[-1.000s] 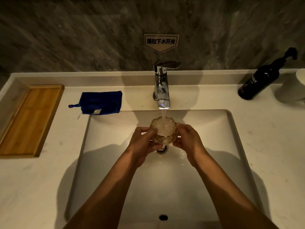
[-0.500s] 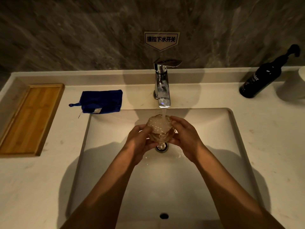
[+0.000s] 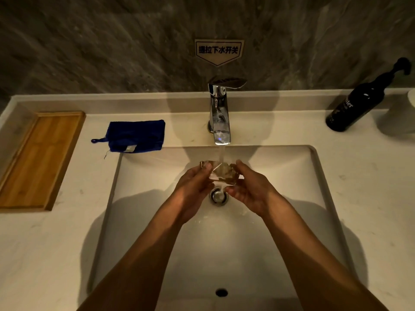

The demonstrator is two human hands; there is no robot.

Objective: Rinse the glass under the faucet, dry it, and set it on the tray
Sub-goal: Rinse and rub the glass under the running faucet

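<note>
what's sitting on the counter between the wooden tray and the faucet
In the head view, a folded blue cloth lies on the counter between the wooden tray and the faucet, at the sink's back left corner, touching neither.

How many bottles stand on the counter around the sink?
1. A dark pump bottle stands at the back right of the counter, right of the faucet. A pale object beside it is cut off by the picture edge; I cannot tell what it is.

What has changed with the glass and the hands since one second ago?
The glass has been tipped over sideways under the stream; before, its mouth faced up, filling with water. Both hands, left hand and right hand, keep their grip on it. The faucet still runs; cloth and tray unmoved.
</note>
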